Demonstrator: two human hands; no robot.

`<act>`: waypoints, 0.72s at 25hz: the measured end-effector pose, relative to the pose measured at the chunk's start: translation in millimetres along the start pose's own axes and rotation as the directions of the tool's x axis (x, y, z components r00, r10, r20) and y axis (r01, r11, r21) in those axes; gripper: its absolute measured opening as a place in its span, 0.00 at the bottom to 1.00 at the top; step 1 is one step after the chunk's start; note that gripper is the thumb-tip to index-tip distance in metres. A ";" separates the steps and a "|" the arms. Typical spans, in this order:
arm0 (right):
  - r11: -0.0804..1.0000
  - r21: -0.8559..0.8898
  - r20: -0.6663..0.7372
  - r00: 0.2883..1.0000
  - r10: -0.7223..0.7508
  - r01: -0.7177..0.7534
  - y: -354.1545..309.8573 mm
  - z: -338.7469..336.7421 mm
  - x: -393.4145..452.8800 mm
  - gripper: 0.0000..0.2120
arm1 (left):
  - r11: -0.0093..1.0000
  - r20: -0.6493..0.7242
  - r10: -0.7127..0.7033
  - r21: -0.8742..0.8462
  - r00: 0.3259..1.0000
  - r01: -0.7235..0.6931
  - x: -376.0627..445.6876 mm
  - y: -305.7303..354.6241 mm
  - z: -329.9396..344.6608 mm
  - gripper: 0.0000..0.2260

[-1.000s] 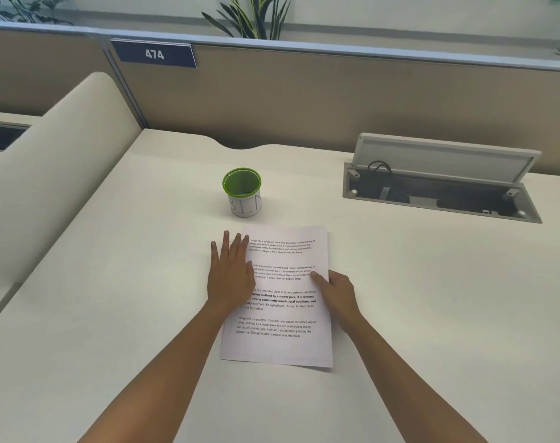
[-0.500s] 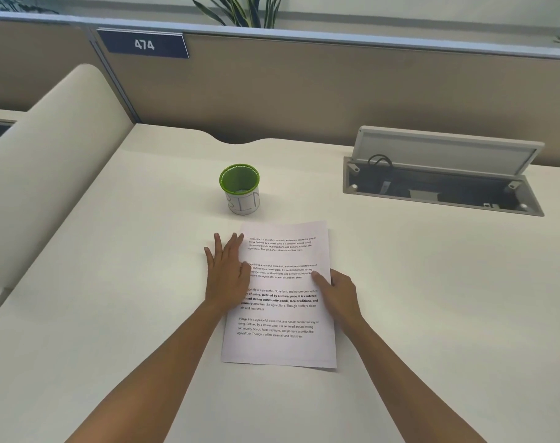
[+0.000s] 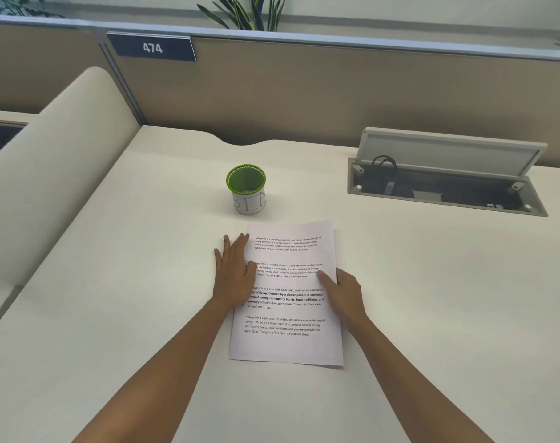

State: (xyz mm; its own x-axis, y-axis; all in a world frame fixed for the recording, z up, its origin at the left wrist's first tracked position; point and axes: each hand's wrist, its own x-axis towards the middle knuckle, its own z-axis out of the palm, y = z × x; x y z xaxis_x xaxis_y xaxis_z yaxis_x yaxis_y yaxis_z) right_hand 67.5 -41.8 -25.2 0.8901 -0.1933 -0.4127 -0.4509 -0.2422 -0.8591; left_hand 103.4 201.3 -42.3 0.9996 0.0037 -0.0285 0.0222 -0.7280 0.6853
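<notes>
Not much has changed from a moment ago. Both hands stay on the printed sheet [image 3: 291,346], and the sheet has not moved from its spot on the worktop [image 3: 112,314]. The view has only shifted a tiny bit.

The left hand [image 3: 233,276] lies flat and open. Its fingers [image 3: 237,247] are straight and point away from the person. The hand sits across the left edge of the sheet, partly on the paper and partly on the worktop, and it hides the start of some lines of words.

The right hand [image 3: 344,295] holds the right edge of the sheet near the middle. Its thumb [image 3: 325,278] rests on top of the paper. Its other fingers are tucked in at the edge and I cannot see them.

The sheet lies flat between the two arms, with its four blocks of words facing up. A green-rimmed cup [image 3: 246,193] stands just past the top of the sheet, not touching it. An open cable box [image 3: 445,190] sits well off to the right
</notes>
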 end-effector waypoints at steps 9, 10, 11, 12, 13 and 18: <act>0.993 -0.091 0.093 0.993 -0.068 0.076 -4.0 -3.6 -3.6 0.12 | 0.706 0.016 0.073 0.705 0.997 -0.063 -7.7 25.2 -2.2 0.28; 0.990 -0.111 0.092 0.993 -0.073 0.083 -3.4 -3.1 -3.8 0.13 | 0.661 0.032 0.065 0.747 0.997 -0.067 -8.2 26.3 -1.9 0.28; 0.989 -0.124 0.091 0.993 -0.076 0.087 -3.1 -2.6 -4.7 0.13 | 0.642 0.039 0.056 0.764 0.998 -0.066 -8.5 27.1 -1.6 0.27; 0.987 -0.132 0.089 0.993 -0.079 0.090 -2.4 -2.8 -5.9 0.13 | 0.645 0.036 0.060 0.761 0.998 -0.066 -8.9 27.7 -1.5 0.27; 0.987 -0.131 0.083 0.993 -0.082 0.092 -1.7 -3.0 -6.4 0.13 | 0.672 0.023 0.078 0.737 0.997 -0.069 -8.6 28.5 -2.4 0.26; 0.990 -0.090 0.070 0.992 -0.104 0.110 0.5 -8.8 -8.6 0.13 | 0.987 -0.227 -0.110 0.090 0.968 0.133 -6.9 28.7 -21.9 0.20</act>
State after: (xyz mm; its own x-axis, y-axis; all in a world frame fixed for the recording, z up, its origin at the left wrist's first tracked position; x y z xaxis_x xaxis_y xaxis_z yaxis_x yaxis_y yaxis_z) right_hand 59.1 -48.7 -19.4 0.9347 -0.1004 -0.3410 -0.3541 -0.3465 -0.8686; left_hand 97.5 195.4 -6.5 0.9689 0.2394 0.0628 0.1535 -0.7800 0.6067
